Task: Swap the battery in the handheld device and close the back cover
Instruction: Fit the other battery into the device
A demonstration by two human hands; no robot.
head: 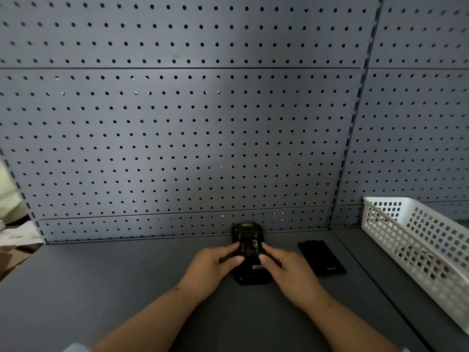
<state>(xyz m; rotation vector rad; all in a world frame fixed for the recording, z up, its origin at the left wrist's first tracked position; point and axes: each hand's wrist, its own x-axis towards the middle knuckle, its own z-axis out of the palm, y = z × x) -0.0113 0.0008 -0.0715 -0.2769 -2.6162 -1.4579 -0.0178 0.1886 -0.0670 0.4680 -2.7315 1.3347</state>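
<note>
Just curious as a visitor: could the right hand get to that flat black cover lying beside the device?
Probably yes. The back cover lies flat on the table just right of the right hand, nothing between them. That hand is busy on the device and would have to let go first.

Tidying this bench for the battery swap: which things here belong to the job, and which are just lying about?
Job: device, lying open-backed under both hands; left hand; right hand; black cover lying to its right.
Lying about: white basket; cardboard at the left edge.
</note>
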